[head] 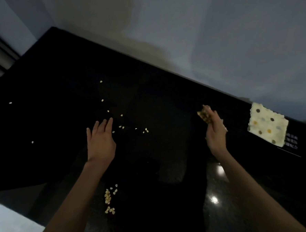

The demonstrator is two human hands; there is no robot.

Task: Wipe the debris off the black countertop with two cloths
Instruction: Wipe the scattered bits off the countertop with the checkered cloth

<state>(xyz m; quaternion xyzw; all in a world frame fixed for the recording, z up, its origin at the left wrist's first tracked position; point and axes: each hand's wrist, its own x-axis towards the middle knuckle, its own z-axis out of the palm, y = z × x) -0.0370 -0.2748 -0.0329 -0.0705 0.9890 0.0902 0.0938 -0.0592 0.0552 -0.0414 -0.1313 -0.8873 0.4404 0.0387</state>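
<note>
Black counter [165,97] slanting across the view under a pale wall [215,31]. Left hand [100,140] released, palm down, fingers straight and close together, low over the counter; contact with it not clear. Just beyond and right of those fingertips, loose kernels [121,126] strewn in a thin trail up toward the wall, a few more far left. Nearer the body, between the forearms, a tighter heap [109,199] of the same. Right hand [216,133] edge-on, grasping a brown cloth [205,115] bunched at the fingertips, well right of the kernels. Further right, a dotted cloth [267,125] flat on the counter by the wall, apart from both hands, white lettering [291,141] just beside it. Two light glints [214,200] on the counter by the right forearm.
</note>
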